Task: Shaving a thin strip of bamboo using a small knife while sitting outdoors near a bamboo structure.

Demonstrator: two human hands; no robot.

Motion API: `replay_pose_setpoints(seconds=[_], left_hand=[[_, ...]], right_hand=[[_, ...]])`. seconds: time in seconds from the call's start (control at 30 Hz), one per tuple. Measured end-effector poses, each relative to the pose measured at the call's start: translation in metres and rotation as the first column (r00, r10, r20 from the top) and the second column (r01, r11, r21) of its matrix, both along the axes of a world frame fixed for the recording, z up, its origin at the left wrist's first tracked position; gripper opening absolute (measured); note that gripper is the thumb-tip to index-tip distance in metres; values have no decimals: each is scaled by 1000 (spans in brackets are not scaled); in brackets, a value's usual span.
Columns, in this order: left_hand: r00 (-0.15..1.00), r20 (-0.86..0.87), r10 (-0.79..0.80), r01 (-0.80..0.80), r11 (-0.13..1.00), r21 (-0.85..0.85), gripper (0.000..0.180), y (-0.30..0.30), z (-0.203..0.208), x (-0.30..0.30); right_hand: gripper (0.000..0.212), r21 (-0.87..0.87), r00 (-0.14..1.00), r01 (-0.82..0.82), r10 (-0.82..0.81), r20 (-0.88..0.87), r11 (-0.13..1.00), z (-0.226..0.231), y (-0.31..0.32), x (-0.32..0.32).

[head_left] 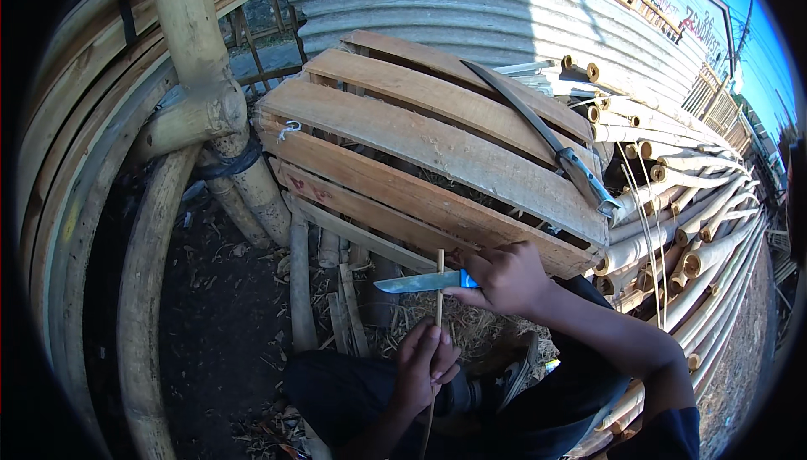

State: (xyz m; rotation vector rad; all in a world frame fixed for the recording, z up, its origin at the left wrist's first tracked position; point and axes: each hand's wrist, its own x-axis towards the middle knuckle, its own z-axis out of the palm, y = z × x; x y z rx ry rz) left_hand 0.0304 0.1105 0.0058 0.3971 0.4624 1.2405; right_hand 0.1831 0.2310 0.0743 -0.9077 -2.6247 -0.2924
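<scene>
My right hand (508, 282) is closed round the blue handle of a knife (418, 283), its blade pointing left. The blade crosses a thin bamboo strip (440, 313) near the strip's upper end; whether it cuts in, I cannot tell. Below the blade, my left hand (424, 359) grips the strip, which stands nearly upright and runs on down past the fist. Just beyond my hands stands a slatted wooden crate (370, 111). On its top, toward the right, lies a long machete (525, 111) with a dark blade and a blue-and-black handle.
Many cut bamboo poles (647, 250) are stacked along the right. Thick bamboo posts (189, 31) and bundled split lengths (80, 149) stand at left. Corrugated sheeting (412, 6) rises behind the crate. Shavings (483, 325) litter the ground near my legs.
</scene>
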Motion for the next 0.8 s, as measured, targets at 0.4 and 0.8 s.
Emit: replay_pose_setpoints(seconds=[0.4, 0.8], left_hand=[[996, 87, -17, 19, 1000, -23, 23, -10, 2, 0], [971, 234, -44, 30, 997, 65, 25, -5, 7, -26]], right_hand=[[54, 56, 972, 232, -229, -55, 971, 17, 20, 11], [54, -357, 950, 221, -283, -130, 908, 39, -15, -3]])
